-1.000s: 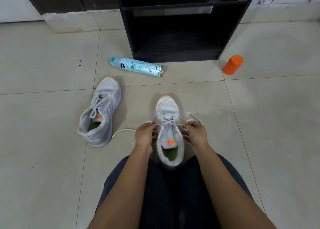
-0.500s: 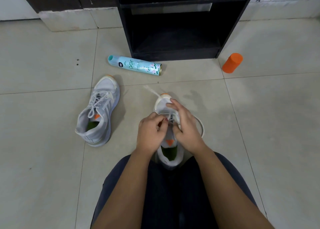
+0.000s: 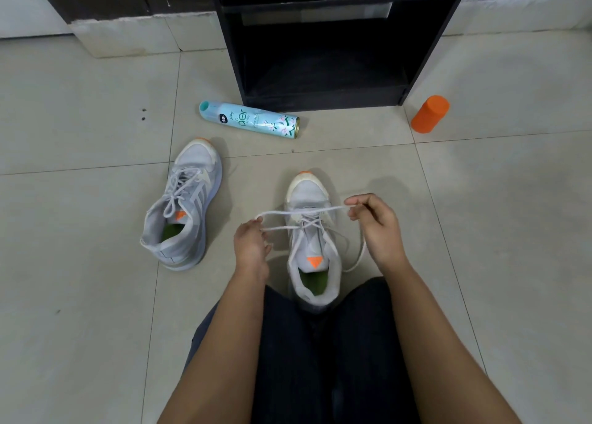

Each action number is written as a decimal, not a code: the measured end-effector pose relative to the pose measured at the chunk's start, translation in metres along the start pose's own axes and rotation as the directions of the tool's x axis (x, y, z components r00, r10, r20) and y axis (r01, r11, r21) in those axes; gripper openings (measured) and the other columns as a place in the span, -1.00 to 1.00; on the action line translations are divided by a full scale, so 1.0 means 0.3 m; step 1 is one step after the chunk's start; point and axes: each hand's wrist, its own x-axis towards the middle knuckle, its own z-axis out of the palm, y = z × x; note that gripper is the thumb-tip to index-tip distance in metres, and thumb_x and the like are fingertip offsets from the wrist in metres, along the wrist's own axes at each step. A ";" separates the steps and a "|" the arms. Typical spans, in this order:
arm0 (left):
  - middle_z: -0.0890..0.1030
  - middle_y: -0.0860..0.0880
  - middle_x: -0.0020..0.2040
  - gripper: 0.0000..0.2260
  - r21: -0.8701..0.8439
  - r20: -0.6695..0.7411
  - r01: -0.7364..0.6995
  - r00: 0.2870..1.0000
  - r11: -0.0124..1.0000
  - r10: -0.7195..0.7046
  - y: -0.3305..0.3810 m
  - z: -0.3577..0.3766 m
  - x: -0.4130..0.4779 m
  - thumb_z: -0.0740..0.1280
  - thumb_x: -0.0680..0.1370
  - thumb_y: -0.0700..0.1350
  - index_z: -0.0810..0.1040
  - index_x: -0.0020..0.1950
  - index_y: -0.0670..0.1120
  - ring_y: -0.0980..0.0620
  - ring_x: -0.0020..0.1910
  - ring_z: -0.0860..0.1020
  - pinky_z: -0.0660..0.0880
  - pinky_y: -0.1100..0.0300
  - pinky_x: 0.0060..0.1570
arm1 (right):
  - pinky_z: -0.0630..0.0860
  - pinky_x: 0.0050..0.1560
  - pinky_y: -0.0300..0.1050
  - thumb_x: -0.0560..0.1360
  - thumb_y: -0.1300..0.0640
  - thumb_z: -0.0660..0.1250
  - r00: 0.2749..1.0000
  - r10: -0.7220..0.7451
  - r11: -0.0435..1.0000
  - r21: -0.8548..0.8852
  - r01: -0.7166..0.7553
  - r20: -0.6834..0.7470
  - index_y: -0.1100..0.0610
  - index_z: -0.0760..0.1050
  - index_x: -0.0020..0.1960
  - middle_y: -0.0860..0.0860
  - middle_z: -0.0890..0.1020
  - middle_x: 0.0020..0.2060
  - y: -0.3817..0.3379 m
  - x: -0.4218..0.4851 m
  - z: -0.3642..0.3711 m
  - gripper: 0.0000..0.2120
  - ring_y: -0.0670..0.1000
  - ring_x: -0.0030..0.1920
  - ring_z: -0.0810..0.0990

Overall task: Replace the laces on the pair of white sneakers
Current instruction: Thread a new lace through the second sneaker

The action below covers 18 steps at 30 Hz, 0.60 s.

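Near sneaker [image 3: 309,231]: upright on the tiled floor [image 3: 80,247] between the knees, toe pointing away, laced up to the upper eyelets.

Lace [image 3: 304,213]: one strand stretched sideways above the tongue from hand to hand, a second running from the left fingers back to the crossings. Slack loop on the floor just right of the shoe.

Left hand [image 3: 251,247]: left of the shoe, fingertips pinching the lace, remaining fingers curled.

Right hand [image 3: 374,225]: right of the toe box, thumb and forefinger pinching the far end of the stretched strand, other fingers loosely bent.

Against half a second earlier: hands no longer bunched together over the tongue but drawn apart, lace pulled out wide.

Judged meaning: a crossing or first knot just made and being tightened. Lacing of this shoe probably near its end, bow not yet formed.

Second sneaker [image 3: 184,206]: well to the left, lace threaded through its eyelets.

Beyond: spray can [image 3: 250,119] lying flat, orange container [image 3: 430,113], black shelf unit [image 3: 320,97].
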 end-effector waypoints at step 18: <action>0.64 0.15 0.04 -0.80 0.512 0.583 -0.847 0.465 0.143 0.667 -0.037 0.046 -0.076 0.27 0.55 -0.01 0.62 0.12 0.13 0.14 0.08 0.56 0.15 -0.11 0.40 | 0.51 -0.12 -0.31 0.44 0.38 0.40 0.994 0.023 1.000 -0.002 -0.023 0.107 0.11 0.60 -0.12 -0.02 0.67 -0.23 -0.015 -0.017 0.089 -0.82 -0.11 -0.20 0.63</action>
